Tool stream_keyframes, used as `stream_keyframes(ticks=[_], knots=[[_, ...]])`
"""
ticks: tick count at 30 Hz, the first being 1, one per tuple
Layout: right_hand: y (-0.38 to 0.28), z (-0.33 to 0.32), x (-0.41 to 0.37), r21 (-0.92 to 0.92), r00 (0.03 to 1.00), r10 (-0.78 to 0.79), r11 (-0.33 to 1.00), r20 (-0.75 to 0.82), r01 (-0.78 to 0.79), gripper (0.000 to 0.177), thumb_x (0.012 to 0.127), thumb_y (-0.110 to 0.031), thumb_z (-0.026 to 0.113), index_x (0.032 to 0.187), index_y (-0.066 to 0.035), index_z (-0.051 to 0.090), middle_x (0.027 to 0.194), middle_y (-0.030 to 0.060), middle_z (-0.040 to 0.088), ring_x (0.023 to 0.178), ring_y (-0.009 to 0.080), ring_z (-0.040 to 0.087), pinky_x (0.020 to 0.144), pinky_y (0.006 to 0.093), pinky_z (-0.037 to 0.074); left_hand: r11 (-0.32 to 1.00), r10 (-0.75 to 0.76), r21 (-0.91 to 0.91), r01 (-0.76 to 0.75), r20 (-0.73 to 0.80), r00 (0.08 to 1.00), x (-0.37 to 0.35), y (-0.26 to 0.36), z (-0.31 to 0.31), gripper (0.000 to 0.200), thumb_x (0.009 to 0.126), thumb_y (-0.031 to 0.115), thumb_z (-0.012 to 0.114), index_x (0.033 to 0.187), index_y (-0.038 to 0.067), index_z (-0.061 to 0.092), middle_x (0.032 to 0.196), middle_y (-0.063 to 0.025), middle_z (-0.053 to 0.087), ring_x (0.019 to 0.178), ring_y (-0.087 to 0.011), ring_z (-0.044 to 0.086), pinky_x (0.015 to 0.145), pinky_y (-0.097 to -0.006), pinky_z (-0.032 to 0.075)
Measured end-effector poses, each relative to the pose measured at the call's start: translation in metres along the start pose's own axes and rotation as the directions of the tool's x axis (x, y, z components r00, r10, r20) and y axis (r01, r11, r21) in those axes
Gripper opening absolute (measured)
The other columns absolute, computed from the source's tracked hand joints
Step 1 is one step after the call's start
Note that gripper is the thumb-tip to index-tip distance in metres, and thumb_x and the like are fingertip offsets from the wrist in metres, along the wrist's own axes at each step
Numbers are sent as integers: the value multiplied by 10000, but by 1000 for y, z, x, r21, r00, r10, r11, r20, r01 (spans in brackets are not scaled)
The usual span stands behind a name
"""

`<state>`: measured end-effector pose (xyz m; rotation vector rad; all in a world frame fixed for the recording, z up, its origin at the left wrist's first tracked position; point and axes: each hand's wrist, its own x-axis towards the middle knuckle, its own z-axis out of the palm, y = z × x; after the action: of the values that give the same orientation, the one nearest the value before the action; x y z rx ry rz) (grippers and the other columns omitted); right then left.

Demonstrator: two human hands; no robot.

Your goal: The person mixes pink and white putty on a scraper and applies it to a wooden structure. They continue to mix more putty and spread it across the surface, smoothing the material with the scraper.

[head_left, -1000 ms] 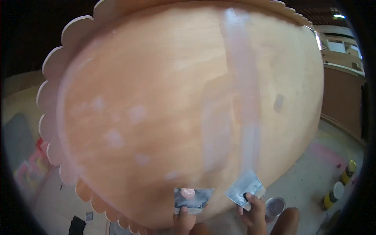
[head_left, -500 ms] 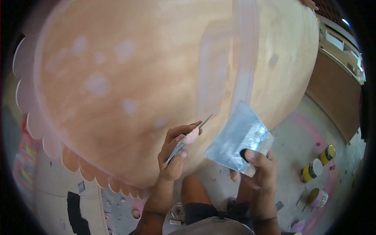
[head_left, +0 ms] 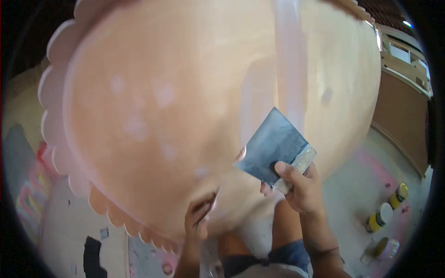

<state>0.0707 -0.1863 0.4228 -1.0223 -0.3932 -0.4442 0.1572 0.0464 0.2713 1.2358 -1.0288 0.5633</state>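
Note:
My right hand [head_left: 301, 187] grips a flat metal spreader [head_left: 271, 143] by its pale worn edge, thumb pressed on the near face. The blade points up and left, in front of the large curved wooden surface [head_left: 185, 60]. A dab of pink filler [head_left: 241, 154] shows at the blade's left corner. Lower and to the left, my left hand [head_left: 197, 220] is closed around a second thin spreader [head_left: 213, 203], seen nearly edge-on and blurred. Lilac-pink patches and a vertical pink band [head_left: 291, 65] mark the wood.
A scalloped trim [head_left: 58, 111] runs along the left edge of the wooden piece. Several paint cans, one with a white lid [head_left: 384, 214], stand on the floor at right. A brown panel [head_left: 399, 118] is behind them. A black strip [head_left: 92, 259] lies at lower left.
The hands have moved apart: my left hand has dropped lower, while the right spreader has risen slightly and turned, its face now darker. Pink filler now shows at its corner. The view has shifted.

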Motion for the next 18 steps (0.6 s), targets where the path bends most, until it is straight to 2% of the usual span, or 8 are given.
stream_keyframes(ticks=[2,4,7,8,10,12,14,18], knots=[[-8,2,40,-198,986,-167,967,-7,162,274,905,-99,575,1110,80,538,842,170,662,685,255,666,587,354,530,978,-207,-47,202,-151,967,-26,-11,-5,393,855,65,544,1238,5,602,1249,-216,558,1185,-359,541,1025,-459,412],[-21,1,96,-363,911,-405,841,69,402,193,932,-165,606,979,21,617,854,100,656,714,178,624,659,316,490,956,-292,-60,286,-157,943,-38,-16,-4,406,849,40,520,1244,-15,591,1249,-225,555,1188,-354,532,1053,-460,377],[-62,47,169,-205,722,-691,703,28,681,282,954,-208,578,1122,17,597,1013,56,633,895,149,600,750,305,494,950,-310,-81,302,-121,943,-48,-16,4,410,846,33,517,1243,-38,586,1244,-218,559,1189,-339,527,1044,-448,386],[-74,61,188,-208,676,-736,655,42,726,355,965,-206,544,1227,35,543,1132,81,600,988,161,582,812,315,499,950,-311,-78,304,-119,943,-50,-18,4,410,846,33,517,1243,-38,586,1244,-218,559,1189,-339,527,1044,-448,386],[-74,77,253,-299,462,-887,437,16,848,352,966,-132,446,1272,38,488,1136,181,555,1060,261,523,941,362,405,946,-303,94,311,-87,949,-55,-18,-1,397,850,33,529,1233,-54,587,1248,-215,554,1182,-332,532,1044,-437,386],[-80,96,265,-529,341,-940,291,-4,797,422,966,-234,553,1317,-9,483,1174,95,596,1073,176,573,891,333,491,941,-335,10,339,-122,934,-56,-16,3,396,847,30,538,1231,-52,591,1247,-214,555,1180,-329,533,1043,-432,386],[-86,120,270,-273,246,-965,263,-94,925,473,896,-19,465,1367,6,428,1199,229,455,1121,402,436,1030,442,348,933,-359,-79,351,-149,921,-56,-16,3,394,845,27,546,1229,-50,595,1245,-212,556,1177,-326,535,1042,-428,386],[-82,138,290,-393,176,-983,186,-60,901,481,962,-53,417,1414,78,314,1212,243,432,1145,386,417,1039,423,321,911,-410,-29,411,-151,899,-55,-8,0,390,835,26,563,1216,-47,605,1255,-212,551,1177,-335,533,1044,-433,387]])
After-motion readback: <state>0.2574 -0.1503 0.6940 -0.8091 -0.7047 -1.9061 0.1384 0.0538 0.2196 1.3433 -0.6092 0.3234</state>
